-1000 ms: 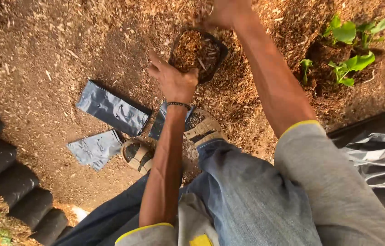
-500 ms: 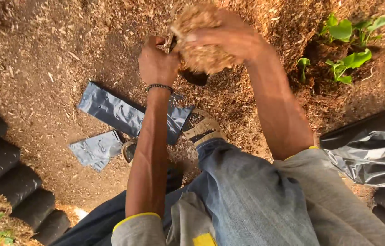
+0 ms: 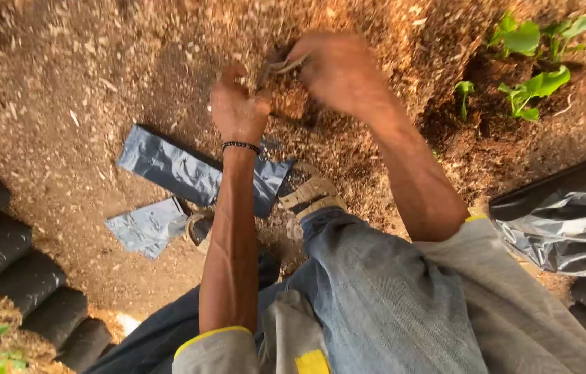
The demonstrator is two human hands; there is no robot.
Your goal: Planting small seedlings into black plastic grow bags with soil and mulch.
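Crouching over loose, woody soil, the person works with both hands close together above a small black bag (image 3: 280, 76) that is partly filled with the same brown mix. The left hand (image 3: 237, 107), with a dark beaded bracelet (image 3: 240, 146) at the wrist, has its fingers curled at the bag's left edge and seems to pinch the rim, though blur keeps that from being sure. The right hand (image 3: 338, 73) hangs over the bag's top with fingers bent; it is smeared by motion, so I cannot tell whether it grips the rim or only cups soil. The bag sits on the ground just ahead of the person's sandal (image 3: 309, 195), mostly hidden by the two hands. Near the left forearm lie two flat grey empty bags, a longer one (image 3: 175, 170) running under the arm and a smaller one (image 3: 146, 225) just beside it. Along the left edge stands a row of filled black bags (image 3: 2, 256), touching one another, with a few green leaves at the bottom corner. To the upper right, a small leafy seedling (image 3: 528, 62) grows from a dip in the soil, well apart from the hands. A crumpled sheet of dark plastic (image 3: 570, 218) lies at the right, beside the person's knee. The ground (image 3: 50, 83) everywhere is reddish-brown earth mixed with wood chips, outdoors in warm light.
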